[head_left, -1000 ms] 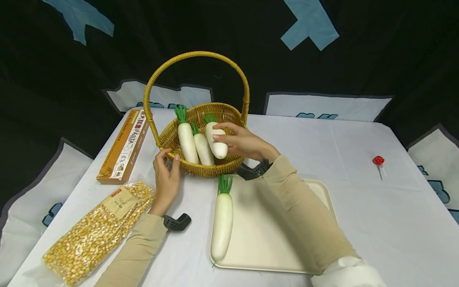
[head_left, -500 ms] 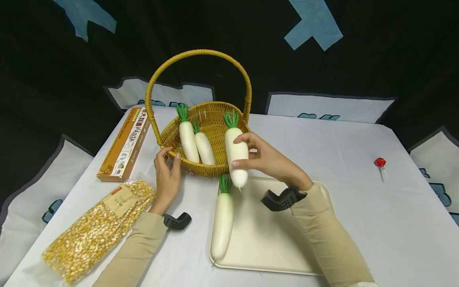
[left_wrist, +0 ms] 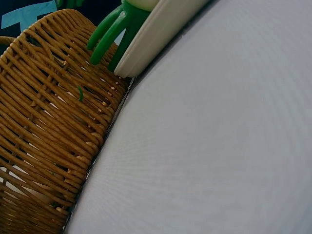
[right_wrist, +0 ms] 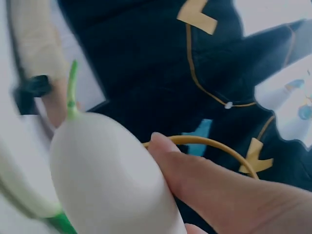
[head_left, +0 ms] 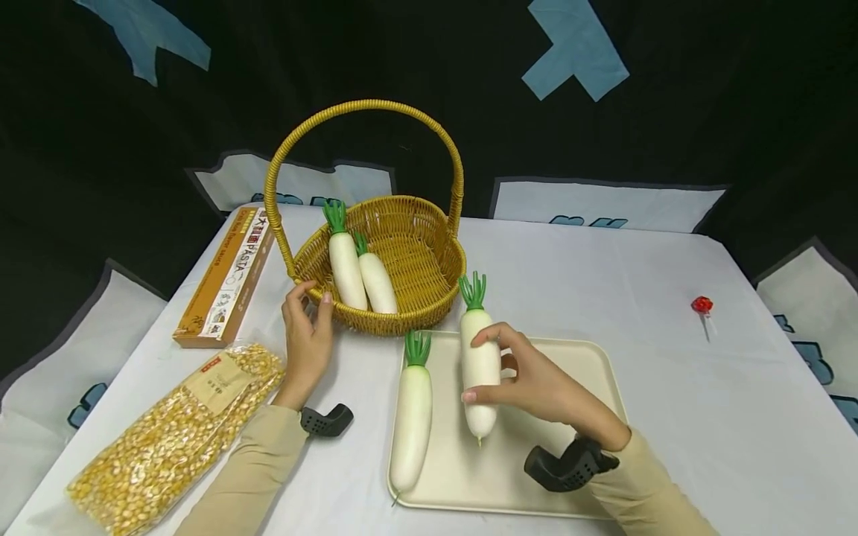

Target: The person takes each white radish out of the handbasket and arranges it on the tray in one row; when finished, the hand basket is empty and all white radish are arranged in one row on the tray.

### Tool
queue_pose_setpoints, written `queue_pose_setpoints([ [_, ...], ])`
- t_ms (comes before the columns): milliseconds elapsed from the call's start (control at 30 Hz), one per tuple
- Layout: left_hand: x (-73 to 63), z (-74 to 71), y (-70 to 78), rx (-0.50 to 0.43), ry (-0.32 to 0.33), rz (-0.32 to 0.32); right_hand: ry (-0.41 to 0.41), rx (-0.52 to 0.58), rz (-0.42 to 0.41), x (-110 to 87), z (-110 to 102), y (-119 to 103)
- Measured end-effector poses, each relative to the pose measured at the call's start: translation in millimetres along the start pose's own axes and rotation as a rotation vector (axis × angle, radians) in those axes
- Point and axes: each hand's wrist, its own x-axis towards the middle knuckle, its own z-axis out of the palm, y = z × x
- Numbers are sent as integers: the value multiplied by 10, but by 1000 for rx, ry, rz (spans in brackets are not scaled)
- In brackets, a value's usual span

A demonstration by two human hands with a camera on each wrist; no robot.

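Observation:
My right hand (head_left: 532, 376) grips a white radish (head_left: 477, 353) with green leaf stubs, thumb on one side and fingers on the other, over the cream tray (head_left: 523, 487). Close up in the right wrist view, the radish's rounded root end (right_wrist: 109, 170) shows beside the thumb. A second radish (head_left: 410, 424) lies along the tray's left edge. My left hand (head_left: 308, 346) holds the near left rim of the yellow wicker basket (head_left: 422, 249). Inside it, two more radishes, a longer one (head_left: 347, 272) and a shorter one (head_left: 378, 284), lean side by side.
An orange pasta box (head_left: 224, 279) lies left of the basket. Nearer, a clear bag of corn kernels (head_left: 174, 439) rests beside my left forearm. Far to the right is a red lollipop (head_left: 701, 305). The basket's tall arched handle (head_left: 365, 105) rises above its rim.
My right hand has lifted one radish out of the basket and carried it right and toward me, over the tray. The left hand has stayed at the basket rim.

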Motion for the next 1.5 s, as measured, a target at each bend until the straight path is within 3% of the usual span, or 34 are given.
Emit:
queue_pose_setpoints([
  [267, 19, 7, -18, -10, 0, 22, 65, -133, 59, -199, 221, 202],
  [567, 9, 12, -27, -5, 8, 22, 85, -227, 44, -264, 388, 304],
  [1167, 11, 21, -30, 2, 3, 23, 50, -377, 33, -282, 415, 383],
  [1500, 4, 5, -23, 8, 11, 32, 19, -441, -72, -336, 328, 384],
])
